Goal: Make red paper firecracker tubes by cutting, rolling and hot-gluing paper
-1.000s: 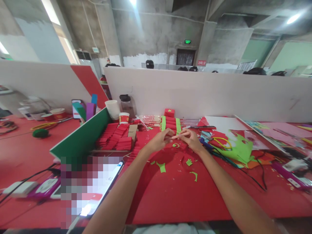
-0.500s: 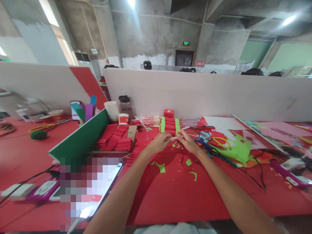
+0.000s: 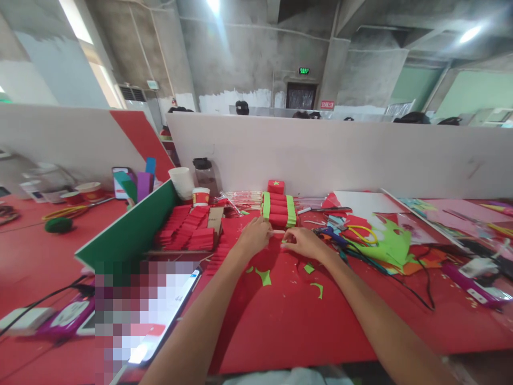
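My left hand (image 3: 256, 235) hovers over the red work surface with its fingers bent together. A narrow pale shape juts from its fingertips toward the right; whether it is a held piece or a fingertip is unclear. Just across from it, my right hand (image 3: 303, 241) has its thumb and fingers curled around a tiny green scrap (image 3: 284, 241). Directly beyond both hands lies a row of red rolls (image 3: 278, 208) with bright green bands at its two ends. Behind that row stands a small red block (image 3: 276, 186) bearing a star.
Stacked red pieces (image 3: 188, 227) fill a box on the left, beside a green board (image 3: 128, 224). A phone (image 3: 172, 315) lies near my left forearm. Green offcuts (image 3: 263, 277) are scattered before me. Blue-handled pliers (image 3: 334, 237), cables and green sheets (image 3: 390, 240) lie right.
My hands, close together half a second ago, have drawn slightly apart. The right hand has come down toward the small green scrap. More of the banded red row now shows.
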A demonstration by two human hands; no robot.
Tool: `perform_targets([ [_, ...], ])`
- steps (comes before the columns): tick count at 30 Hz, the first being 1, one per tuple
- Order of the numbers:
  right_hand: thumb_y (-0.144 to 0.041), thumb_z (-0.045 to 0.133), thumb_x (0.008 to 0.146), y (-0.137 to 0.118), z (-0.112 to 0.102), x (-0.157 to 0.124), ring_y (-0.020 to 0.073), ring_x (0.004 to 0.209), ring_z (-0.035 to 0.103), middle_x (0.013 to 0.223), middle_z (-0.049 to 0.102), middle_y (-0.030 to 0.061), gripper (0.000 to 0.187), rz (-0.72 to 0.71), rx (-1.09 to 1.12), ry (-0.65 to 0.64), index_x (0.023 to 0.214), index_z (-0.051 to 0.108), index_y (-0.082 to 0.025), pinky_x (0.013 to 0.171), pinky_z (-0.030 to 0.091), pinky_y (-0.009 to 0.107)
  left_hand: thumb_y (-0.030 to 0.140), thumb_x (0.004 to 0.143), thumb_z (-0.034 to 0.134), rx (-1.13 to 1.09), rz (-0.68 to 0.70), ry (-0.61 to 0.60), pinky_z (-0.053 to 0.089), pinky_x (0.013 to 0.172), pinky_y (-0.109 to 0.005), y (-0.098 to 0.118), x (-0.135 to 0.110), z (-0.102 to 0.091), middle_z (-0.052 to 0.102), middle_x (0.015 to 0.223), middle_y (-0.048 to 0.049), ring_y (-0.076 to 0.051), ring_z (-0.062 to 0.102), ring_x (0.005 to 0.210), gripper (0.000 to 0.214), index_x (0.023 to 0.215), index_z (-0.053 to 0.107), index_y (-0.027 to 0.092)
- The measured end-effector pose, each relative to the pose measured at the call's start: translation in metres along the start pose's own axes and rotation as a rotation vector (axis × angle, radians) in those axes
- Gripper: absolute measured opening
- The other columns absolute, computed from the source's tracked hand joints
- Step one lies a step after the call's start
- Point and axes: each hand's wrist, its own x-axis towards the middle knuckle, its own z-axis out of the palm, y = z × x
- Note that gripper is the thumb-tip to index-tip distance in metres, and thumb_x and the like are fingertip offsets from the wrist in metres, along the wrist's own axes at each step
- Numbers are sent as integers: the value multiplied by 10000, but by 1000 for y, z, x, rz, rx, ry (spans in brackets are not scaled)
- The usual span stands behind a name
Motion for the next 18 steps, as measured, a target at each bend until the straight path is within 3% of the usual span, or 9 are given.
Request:
perform_targets([
  [6, -433, 760, 743, 4, 9, 1, 197, 772, 626, 882, 689, 51, 341, -28, -110, -86, 957, 645, -194, 631, 360, 256, 222, 837, 553, 66, 16, -74, 431, 819, -350, 0, -2, 0, 679, 1019, -105, -267, 598, 964, 193, 1008, 635, 186],
  [13, -352, 774, 731, 9, 7, 1, 162, 720, 588, 852, 659, 27, 310, 22, 10, -167, 937, 617, -182, 594, 352, 234, 385, 925, 448, 48, 24, -100, 427, 739, -319, 3, -5, 0, 675, 951, -123, -249, 618, 885, 279, 951, 626, 172],
  [18, -324, 766, 740, 6, 4, -1, 156, 722, 566, 865, 644, 24, 300, -27, 21, -177, 933, 586, -182, 606, 339, 236, 181, 855, 469, -56, 164, -182, 414, 680, -263, 8, -3, -2, 685, 916, -104, -199, 623, 822, 182, 899, 645, 162],
])
